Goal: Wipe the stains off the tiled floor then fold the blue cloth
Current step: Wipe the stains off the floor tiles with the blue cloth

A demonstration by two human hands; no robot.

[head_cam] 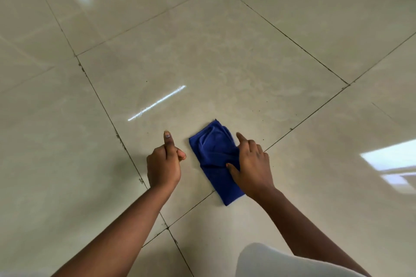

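Observation:
A blue cloth [213, 155] lies folded into a narrow strip on the glossy beige tiled floor [202, 51], just in front of me. My right hand [251, 162] rests flat on the cloth's right side, index finger pointing forward and thumb pressing its middle. My left hand [164, 161] hovers a short way left of the cloth, apart from it, curled into a loose fist with the index finger stretched forward and nothing in it. Small dark specks dot the tile near the cloth and along the grout lines.
Dark grout lines [103, 105] cross the floor, with grime on the left one. A bright streak of reflected light [157, 102] lies beyond my left hand, and a window reflection [391, 159] at right. My knee in pale fabric [281, 263] fills the bottom right.

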